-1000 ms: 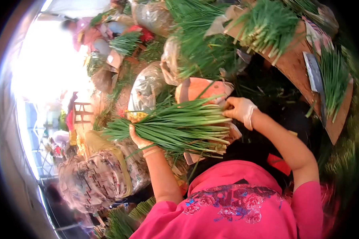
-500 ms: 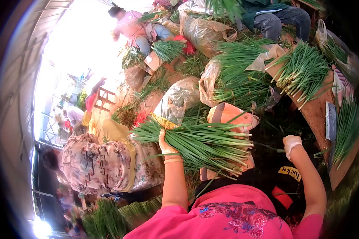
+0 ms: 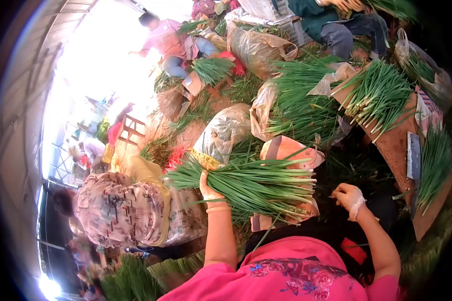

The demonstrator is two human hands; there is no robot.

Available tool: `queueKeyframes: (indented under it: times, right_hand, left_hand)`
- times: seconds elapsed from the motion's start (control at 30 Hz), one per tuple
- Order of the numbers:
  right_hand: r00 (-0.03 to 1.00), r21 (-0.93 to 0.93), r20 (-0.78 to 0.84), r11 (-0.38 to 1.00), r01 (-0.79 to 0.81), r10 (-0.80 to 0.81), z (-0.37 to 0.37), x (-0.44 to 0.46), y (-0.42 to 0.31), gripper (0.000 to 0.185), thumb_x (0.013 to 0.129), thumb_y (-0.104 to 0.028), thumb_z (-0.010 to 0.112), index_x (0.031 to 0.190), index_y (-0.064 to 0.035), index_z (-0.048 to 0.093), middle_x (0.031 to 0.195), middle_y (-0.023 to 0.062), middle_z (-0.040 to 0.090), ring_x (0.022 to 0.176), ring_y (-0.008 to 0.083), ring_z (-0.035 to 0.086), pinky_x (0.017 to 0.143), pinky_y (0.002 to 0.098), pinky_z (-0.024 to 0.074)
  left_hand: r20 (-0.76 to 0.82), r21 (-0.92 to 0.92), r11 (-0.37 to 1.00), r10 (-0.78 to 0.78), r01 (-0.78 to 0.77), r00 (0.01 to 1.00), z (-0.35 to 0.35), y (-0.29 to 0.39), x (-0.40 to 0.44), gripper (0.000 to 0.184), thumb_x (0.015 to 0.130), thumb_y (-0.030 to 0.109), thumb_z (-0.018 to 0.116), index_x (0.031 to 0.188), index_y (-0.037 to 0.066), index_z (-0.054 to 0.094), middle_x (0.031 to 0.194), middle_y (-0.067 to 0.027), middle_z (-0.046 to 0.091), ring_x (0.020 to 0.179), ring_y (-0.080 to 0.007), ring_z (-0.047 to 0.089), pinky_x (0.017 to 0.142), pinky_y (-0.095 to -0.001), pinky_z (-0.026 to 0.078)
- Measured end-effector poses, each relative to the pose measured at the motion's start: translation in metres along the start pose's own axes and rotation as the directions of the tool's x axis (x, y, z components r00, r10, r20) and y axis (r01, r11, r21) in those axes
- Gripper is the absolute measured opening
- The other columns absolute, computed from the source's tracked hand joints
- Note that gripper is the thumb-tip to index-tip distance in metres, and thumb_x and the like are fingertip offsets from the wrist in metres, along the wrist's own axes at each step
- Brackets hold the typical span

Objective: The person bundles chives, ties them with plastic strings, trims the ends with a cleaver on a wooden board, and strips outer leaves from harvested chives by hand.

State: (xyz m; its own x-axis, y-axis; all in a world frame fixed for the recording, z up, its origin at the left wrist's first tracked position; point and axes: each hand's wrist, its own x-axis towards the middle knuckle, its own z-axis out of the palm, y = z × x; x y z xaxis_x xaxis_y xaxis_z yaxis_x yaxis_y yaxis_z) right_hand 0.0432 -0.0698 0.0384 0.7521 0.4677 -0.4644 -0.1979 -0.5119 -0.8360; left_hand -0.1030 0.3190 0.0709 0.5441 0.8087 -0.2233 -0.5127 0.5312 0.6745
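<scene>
A large bunch of long green stalks [image 3: 256, 185] with pale ends pointing right lies across my left hand [image 3: 209, 189], whose fingers wrap round its leafy part from below. Partly under the bunch is an orange and brown cloth [image 3: 290, 150]. Right of the pale ends, and apart from them, my right hand [image 3: 348, 196] hangs over the dark ground with its fingers curled together. Whether anything small is between those fingers cannot be made out. Both wrists carry a band or wrap.
A brown board [image 3: 394, 150] at the right bears another bunch [image 3: 381, 93], a wide blade [image 3: 414, 155] and more stalks [image 3: 435, 168]. Plastic bags [image 3: 226, 128] stand beyond my left hand. A person in a patterned top [image 3: 118, 210] is close at the left; others sit farther back.
The view has swung, showing more of the people at the back. My right hand has left the pale ends, moved right, then come slightly back. My left hand still holds the bunch.
</scene>
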Motion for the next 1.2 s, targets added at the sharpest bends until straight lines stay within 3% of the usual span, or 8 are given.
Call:
queueKeyframes:
  times: [0.2,0.3,0.37,0.53,0.77,0.93,1.0,1.2]
  right_hand:
    - [0.596,-0.428,0.141,0.494,0.756,-0.790,0.040,-0.056,-0.090,0.038,0.075,-0.017,0.069,0.108,-0.0027,0.058,0.104,0.0103,0.061,0.092,0.0257,0.062,0.077,0.0349,0.0505]
    - [0.553,-0.517,0.607,0.244,0.820,-0.570,0.082,-0.022,-0.032,0.020,0.074,-0.016,0.060,0.093,-0.0105,0.064,0.088,0.0120,0.064,0.085,0.0302,0.064,0.071,0.0413,0.0516]
    - [0.744,-0.711,0.455,0.305,0.634,-0.489,0.064,-0.019,-0.018,0.014,0.073,-0.013,0.056,0.083,-0.0128,0.066,0.073,0.0122,0.063,0.064,0.0308,0.065,0.052,0.0417,0.0511]
    - [0.941,-0.830,0.092,0.497,0.252,-0.325,-0.021,-0.037,-0.024,0.025,0.073,-0.011,0.065,0.099,-0.0110,0.066,0.099,0.0115,0.063,0.089,0.0298,0.061,0.076,0.0399,0.0489]
    - [0.475,-0.732,0.407,0.033,0.681,-0.780,0.068,-0.042,-0.091,0.078,0.070,-0.026,0.070,0.139,-0.0190,0.034,0.147,0.0048,0.031,0.132,0.0245,0.034,0.104,0.0460,0.0300]
    - [0.322,-0.481,0.707,-0.095,0.871,-0.629,0.096,-0.022,-0.100,0.030,0.069,-0.019,0.066,0.097,-0.0091,0.063,0.133,0.0106,0.047,0.121,0.0283,0.046,0.083,0.0412,0.0489]
    - [0.439,-0.446,0.819,0.072,0.892,-0.368,0.084,-0.033,-0.104,0.012,0.076,-0.014,0.057,0.085,-0.0084,0.063,0.091,0.0094,0.063,0.090,0.0284,0.064,0.069,0.0391,0.0534]
    - [0.952,-0.957,0.252,0.189,0.218,0.176,-0.008,0.007,-0.012,0.024,0.069,-0.009,0.070,0.092,-0.0045,0.066,0.098,0.0116,0.067,0.090,0.0253,0.067,0.072,0.0372,0.0544]
  left_hand:
    - [0.058,-0.004,1.000,-0.005,0.005,0.998,-0.015,-0.012,0.013,0.041,0.084,0.030,0.050,0.119,0.010,0.054,0.116,-0.0133,0.058,0.103,-0.0330,0.056,0.089,-0.0522,0.047]
    - [0.055,-0.060,0.998,-0.013,0.016,0.998,-0.018,-0.005,0.027,0.034,0.085,0.029,0.051,0.111,0.007,0.055,0.112,-0.0143,0.058,0.097,-0.0319,0.058,0.087,-0.0490,0.048]
    - [-0.028,0.033,0.997,-0.068,0.069,0.997,0.012,0.002,0.001,0.040,0.086,0.033,0.048,0.114,0.006,0.053,0.114,-0.0170,0.057,0.099,-0.0360,0.056,0.088,-0.0533,0.046]
    - [-0.136,0.020,1.000,-0.021,0.023,0.990,-0.011,-0.008,0.000,0.045,0.085,0.035,0.048,0.120,0.006,0.051,0.118,-0.0198,0.054,0.104,-0.0389,0.054,0.091,-0.0577,0.043]
    - [-0.125,0.022,1.000,-0.017,0.020,0.992,0.007,-0.009,-0.005,0.045,0.084,0.032,0.049,0.119,0.004,0.052,0.119,-0.0202,0.055,0.106,-0.0409,0.054,0.092,-0.0580,0.044]
    - [-0.141,-0.032,0.999,-0.035,0.031,0.989,0.000,-0.001,0.001,0.048,0.086,0.031,0.046,0.126,0.005,0.048,0.122,-0.0209,0.052,0.106,-0.0399,0.053,0.091,-0.0599,0.043]
    - [-0.200,-0.045,0.999,-0.034,0.026,0.979,-0.001,-0.003,-0.003,0.045,0.086,0.030,0.046,0.123,0.005,0.049,0.120,-0.0199,0.053,0.105,-0.0394,0.054,0.091,-0.0602,0.042]
    - [-0.309,-0.112,0.993,-0.064,0.031,0.949,-0.042,-0.020,0.021,0.035,0.088,0.030,0.044,0.111,0.007,0.055,0.117,-0.0171,0.055,0.103,-0.0380,0.054,0.089,-0.0600,0.043]
